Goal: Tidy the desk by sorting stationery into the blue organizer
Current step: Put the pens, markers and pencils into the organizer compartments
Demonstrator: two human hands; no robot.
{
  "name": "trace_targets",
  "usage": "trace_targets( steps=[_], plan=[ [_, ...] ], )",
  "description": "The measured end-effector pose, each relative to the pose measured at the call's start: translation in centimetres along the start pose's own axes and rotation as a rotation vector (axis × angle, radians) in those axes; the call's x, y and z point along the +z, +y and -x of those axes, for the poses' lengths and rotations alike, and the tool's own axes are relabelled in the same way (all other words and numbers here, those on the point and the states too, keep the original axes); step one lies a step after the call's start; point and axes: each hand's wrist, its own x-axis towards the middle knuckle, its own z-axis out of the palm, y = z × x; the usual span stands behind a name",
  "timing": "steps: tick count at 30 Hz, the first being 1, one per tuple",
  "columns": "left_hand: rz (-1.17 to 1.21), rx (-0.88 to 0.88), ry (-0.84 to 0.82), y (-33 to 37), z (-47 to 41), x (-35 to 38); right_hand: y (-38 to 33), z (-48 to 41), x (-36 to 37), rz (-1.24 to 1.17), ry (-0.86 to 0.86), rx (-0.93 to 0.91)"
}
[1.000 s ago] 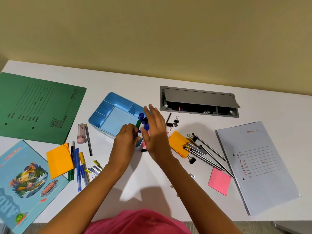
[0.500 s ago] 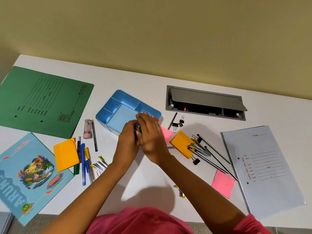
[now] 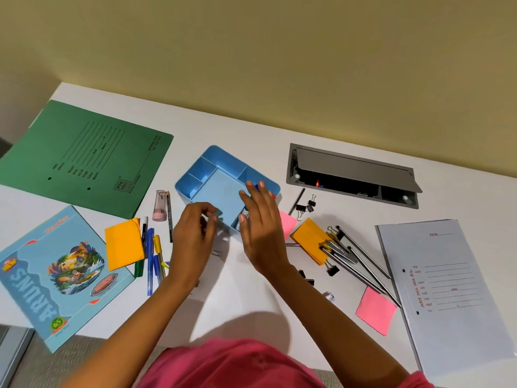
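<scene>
Now right hand [image 3: 260,233] spreads over organizer [image 3: 223,156], left hand [image 3: 193,233] curled.

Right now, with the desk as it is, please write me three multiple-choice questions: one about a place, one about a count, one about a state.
1. Where does the green file lie?
A) left of the blue organizer
B) inside it
C) under the grey file

2. How many orange sticky pads are on the desk?
A) one
B) two
C) four

3. How is the flap of the cable box?
A) shut flat
B) raised open
C) taken off

Answers:
1 A: it lies flat at the far left of the desk.
2 B: one pad lies on each side of the organizer.
3 B: it stands tilted above the dark opening.
</scene>
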Motion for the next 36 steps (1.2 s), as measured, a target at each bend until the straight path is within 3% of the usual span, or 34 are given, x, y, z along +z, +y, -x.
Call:
trace_targets(
  steps=[6, 11, 14, 18, 25, 31, 36],
  plan=[
    [-0.305, -0.239, 0.077, -5.8, 2.8, -4.2, -3.7, 2.5, 1.9, -0.119, -0.073, 0.006],
    [-0.484, -0.567, 0.059, -9.7, 5.3, -5.9, -4.5, 5.0, 5.2, -0.133, -0.296, -0.171],
    [-0.529, -0.637, 0.002, -10.6, 6.0, -5.7, -4.3, 6.2, 6.9, -0.090, -0.418, -0.265],
    [-0.531, -0.674, -0.029, -10.8, 6.0, -5.4, -4.4, 6.7, 8.2, -0.086, -0.428, -0.270],
    [-0.510, -0.606, 0.009, -9.7, 5.6, -6.4, -5.7, 6.4, 7.4, -0.115, -0.374, -0.274],
    [-0.358, -0.304, 0.089, -4.1, 5.9, -8.7, -7.9, 5.2, 4.9, -0.201, -0.231, -0.266],
    [-0.116, -0.138, 0.022, 0.5, 5.9, -8.8, -8.0, 5.2, 4.7, -0.164, -0.277, -0.219]
  ],
)
